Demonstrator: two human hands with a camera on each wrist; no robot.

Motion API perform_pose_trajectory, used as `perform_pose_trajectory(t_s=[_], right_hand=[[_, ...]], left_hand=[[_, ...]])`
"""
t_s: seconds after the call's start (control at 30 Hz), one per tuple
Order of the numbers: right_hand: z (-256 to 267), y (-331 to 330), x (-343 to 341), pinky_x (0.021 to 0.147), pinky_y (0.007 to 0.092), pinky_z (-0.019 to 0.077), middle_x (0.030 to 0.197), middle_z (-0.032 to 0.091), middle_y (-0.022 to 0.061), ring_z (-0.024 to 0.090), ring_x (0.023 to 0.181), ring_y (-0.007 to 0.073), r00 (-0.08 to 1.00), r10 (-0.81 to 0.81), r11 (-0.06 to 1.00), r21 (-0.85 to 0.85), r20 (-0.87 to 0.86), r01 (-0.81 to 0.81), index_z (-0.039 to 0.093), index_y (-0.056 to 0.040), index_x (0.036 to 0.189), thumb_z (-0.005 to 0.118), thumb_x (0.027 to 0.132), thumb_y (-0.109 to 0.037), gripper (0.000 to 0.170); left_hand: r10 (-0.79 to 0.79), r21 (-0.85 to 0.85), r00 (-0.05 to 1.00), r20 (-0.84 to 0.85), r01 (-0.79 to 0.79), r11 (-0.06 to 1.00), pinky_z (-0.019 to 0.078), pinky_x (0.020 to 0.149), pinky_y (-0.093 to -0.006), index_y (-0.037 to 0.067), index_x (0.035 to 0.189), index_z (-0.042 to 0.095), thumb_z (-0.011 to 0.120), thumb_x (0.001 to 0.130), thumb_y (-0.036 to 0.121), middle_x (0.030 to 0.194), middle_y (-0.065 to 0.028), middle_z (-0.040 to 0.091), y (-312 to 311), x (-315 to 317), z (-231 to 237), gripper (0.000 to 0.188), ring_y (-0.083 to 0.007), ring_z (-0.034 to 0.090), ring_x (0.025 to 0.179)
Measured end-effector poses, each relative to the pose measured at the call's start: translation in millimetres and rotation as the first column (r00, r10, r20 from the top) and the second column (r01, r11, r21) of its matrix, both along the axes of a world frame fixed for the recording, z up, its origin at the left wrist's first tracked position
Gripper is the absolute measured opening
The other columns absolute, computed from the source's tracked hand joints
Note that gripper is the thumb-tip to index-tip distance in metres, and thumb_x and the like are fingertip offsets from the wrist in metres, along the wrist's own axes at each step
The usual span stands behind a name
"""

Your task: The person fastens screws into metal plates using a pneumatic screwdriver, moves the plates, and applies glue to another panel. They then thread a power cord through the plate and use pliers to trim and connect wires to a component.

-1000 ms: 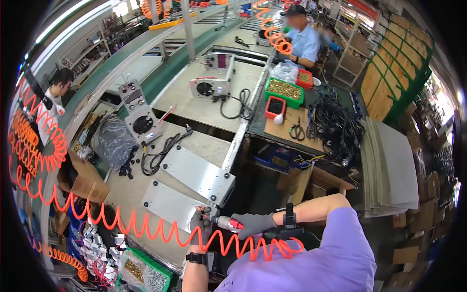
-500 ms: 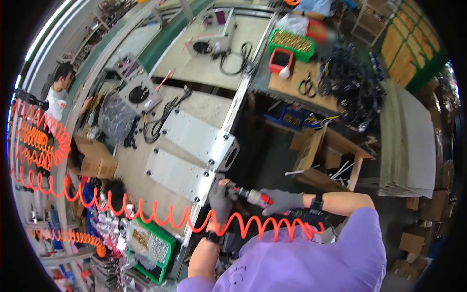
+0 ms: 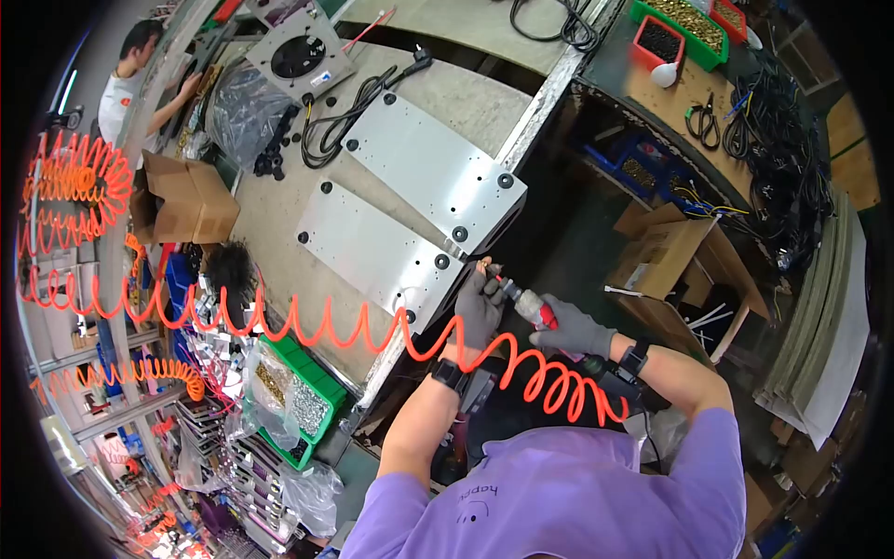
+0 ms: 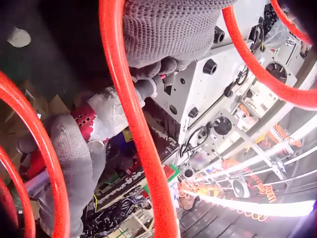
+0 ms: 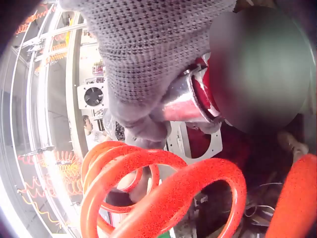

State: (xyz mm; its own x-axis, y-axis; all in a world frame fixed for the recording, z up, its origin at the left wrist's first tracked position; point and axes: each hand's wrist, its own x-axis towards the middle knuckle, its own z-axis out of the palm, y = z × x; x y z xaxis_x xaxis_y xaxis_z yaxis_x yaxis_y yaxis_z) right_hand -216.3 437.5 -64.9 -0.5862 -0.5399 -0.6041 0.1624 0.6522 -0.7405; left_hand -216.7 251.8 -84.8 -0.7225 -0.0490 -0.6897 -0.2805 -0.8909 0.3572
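Note:
My gloved right hand (image 3: 575,329) grips a red and silver power screwdriver (image 3: 531,307), its nose pointing toward my left hand (image 3: 478,312). That left hand, also in a grey glove, is beside the near end of a silver metal casing (image 3: 372,247) with black rubber feet. In the left wrist view its fingers (image 4: 168,64) are bent right at the nose of the screwdriver (image 4: 110,110); I cannot tell what they pinch. A second casing (image 3: 433,158) lies alongside the first. In the right wrist view my right hand (image 5: 153,59) wraps the tool's body (image 5: 185,104).
A red coiled hose (image 3: 321,331) hangs across in front of both hands. Black power cords (image 3: 340,126) and a fan panel (image 3: 298,58) lie farther up the bench. A green bin of screws (image 3: 312,396) stands left, an open cardboard box (image 3: 666,270) right.
The head view has tilted down and closer, so the casings look larger. Both hands stay together at the casing's near end, and the screwdriver points more steeply up the frame.

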Motion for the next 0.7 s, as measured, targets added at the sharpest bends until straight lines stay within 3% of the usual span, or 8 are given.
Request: perform_pose_trajectory(t_s=[0.13, 0.33, 0.43, 0.57, 0.63, 0.67, 0.7], right_hand=[[0, -8, -18, 0.074, 0.0398, 0.0430, 0.088, 0.057, 0.0217, 0.056, 0.084, 0.0376, 0.999, -0.041, 0.999, -0.031, 0.003, 0.041, 0.040, -0.0037, 0.109, 0.066, 0.065, -0.037, 0.061], [-7, -5, -22, 0.074, 0.0391, 0.0434, 0.088, 0.057, 0.0214, 0.056, 0.083, 0.0364, 0.999, -0.029, 0.993, -0.115, 0.027, 0.032, 0.040, -0.0021, 0.109, 0.065, 0.065, -0.036, 0.061], [-10, -7, -22, 0.074, 0.0394, 0.0434, 0.087, 0.057, 0.0212, 0.056, 0.083, 0.0365, 1.000, -0.020, 0.997, -0.071, -0.001, 0.020, 0.041, -0.0015, 0.108, 0.065, 0.065, -0.036, 0.060], [-10, -12, -26, 0.074, 0.0401, 0.0433, 0.086, 0.057, 0.0212, 0.056, 0.083, 0.0369, 0.998, -0.051, 0.996, -0.076, -0.021, 0.049, 0.041, -0.0013, 0.108, 0.065, 0.064, -0.037, 0.062], [-3, -13, -34, 0.073, 0.0404, 0.0433, 0.087, 0.057, 0.0214, 0.056, 0.083, 0.0372, 1.000, -0.006, 1.000, -0.024, -0.012, 0.006, 0.042, -0.0018, 0.105, 0.064, 0.063, -0.036, 0.059], [-1, -13, -36, 0.073, 0.0404, 0.0433, 0.087, 0.057, 0.0214, 0.056, 0.083, 0.0372, 1.000, -0.007, 1.000, -0.024, -0.009, 0.007, 0.042, -0.0018, 0.105, 0.064, 0.063, -0.036, 0.059], [1, -12, -40, 0.073, 0.0406, 0.0433, 0.087, 0.057, 0.0215, 0.056, 0.083, 0.0373, 1.000, 0.020, 1.000, -0.013, 0.017, -0.020, 0.043, -0.0027, 0.104, 0.063, 0.063, -0.035, 0.056]], left_hand=[[0.036, -0.013, 0.996, 0.084, -0.035, 0.999, 0.0418, 0.058, -0.0220, 0.004, 0.103, 0.050, 0.043, 0.091, 0.019, 0.083, -0.0040, 0.056, -1, -16, -14, 0.021, -0.0087, 0.044, 0.059], [0.061, -0.011, 0.992, 0.108, -0.060, 0.998, 0.0375, 0.052, -0.0205, 0.002, 0.105, 0.050, 0.044, 0.090, 0.017, 0.083, -0.0063, 0.057, -4, -17, -17, 0.022, -0.0088, 0.043, 0.057], [0.031, 0.053, 1.000, -0.007, -0.030, 0.998, 0.0373, 0.052, -0.0204, 0.001, 0.106, 0.049, 0.045, 0.090, 0.016, 0.084, -0.0075, 0.056, -12, -16, -24, 0.022, -0.0086, 0.043, 0.057], [0.000, 0.143, 0.981, -0.192, 0.028, 0.989, 0.0445, 0.060, -0.0214, 0.000, 0.105, 0.049, 0.043, 0.090, 0.015, 0.087, -0.0095, 0.056, -15, -12, -30, 0.022, -0.0125, 0.053, 0.068], [0.068, 0.057, 0.998, -0.007, -0.068, 0.996, 0.0478, 0.068, -0.0244, -0.002, 0.106, 0.048, 0.039, 0.090, 0.009, 0.091, -0.0109, 0.055, -11, -11, -25, 0.020, -0.0164, 0.054, 0.075], [0.067, 0.057, 0.998, -0.005, -0.067, 0.996, 0.0478, 0.068, -0.0244, -0.002, 0.106, 0.048, 0.039, 0.090, 0.009, 0.091, -0.0109, 0.055, -10, -6, -21, 0.020, -0.0164, 0.054, 0.075], [-0.046, -0.156, 0.998, -0.043, 0.039, 0.987, 0.0469, 0.069, -0.0272, -0.004, 0.105, 0.046, 0.039, 0.090, 0.007, 0.094, -0.0134, 0.053, -10, 0, -16, 0.020, -0.0170, 0.052, 0.076]])
